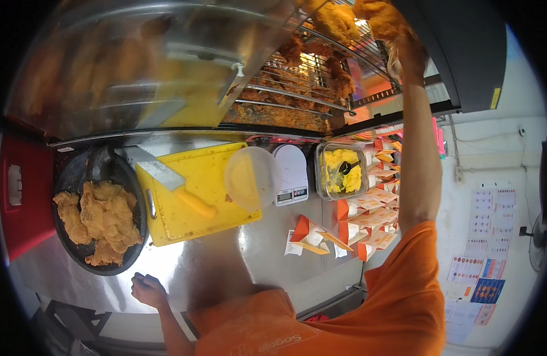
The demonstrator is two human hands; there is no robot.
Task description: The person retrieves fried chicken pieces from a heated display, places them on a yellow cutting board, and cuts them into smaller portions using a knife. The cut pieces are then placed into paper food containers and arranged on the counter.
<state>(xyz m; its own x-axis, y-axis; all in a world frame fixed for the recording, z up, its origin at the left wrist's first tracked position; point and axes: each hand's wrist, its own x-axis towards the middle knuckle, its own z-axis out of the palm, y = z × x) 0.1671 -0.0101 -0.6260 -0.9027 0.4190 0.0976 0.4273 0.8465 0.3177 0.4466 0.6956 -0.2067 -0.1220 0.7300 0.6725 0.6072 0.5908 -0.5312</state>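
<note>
My right hand is raised into the heated display cabinet at the upper right, shut on a piece of fried chicken, with clear plastic at the fingers. Wire racks of fried chicken are beside it. Low on the left, my left hand is curled just off the counter's edge; something dark shows at its fingertips, too small to name. Above it is a round dark pan holding several breaded fried pieces and a black-handled tool, partly hidden. A cleaver with a yellow handle lies across a yellow cutting board.
A translucent round lid or bowl overlaps the board's right end, beside a white digital kitchen scale. Further right are a clear tub of yellow food with a black spoon and several orange-white cartons. A red box stands far left.
</note>
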